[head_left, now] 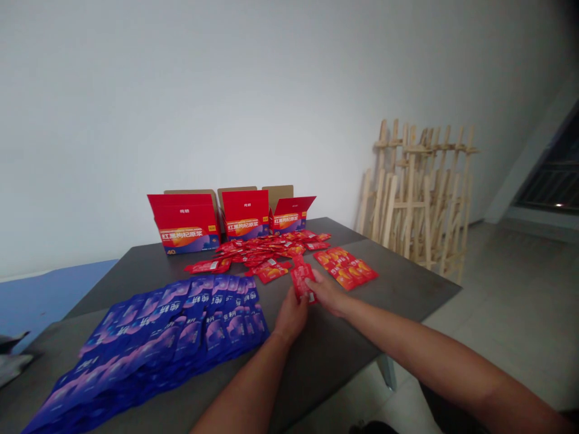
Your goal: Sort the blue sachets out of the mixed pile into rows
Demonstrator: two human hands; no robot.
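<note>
Both my hands meet at one red sachet (301,278) above the dark table. My left hand (292,313) pinches its lower edge, and my right hand (326,293) grips its right side. Just beyond lies a loose heap of red sachets (262,248). To the right of my right hand, more red sachets (346,267) lie flat in neat overlapping rows. Left of my left hand spreads a large layered array of blue sachets (181,337). Whether more than one sachet is in my hands cannot be made out.
Three red cartons with raised flaps stand along the back: a left carton (187,226), a middle carton (245,217) and a right carton (289,217). Wooden easels (414,199) lean against the wall beyond the table's right edge. A blue surface (67,289) adjoins the left side.
</note>
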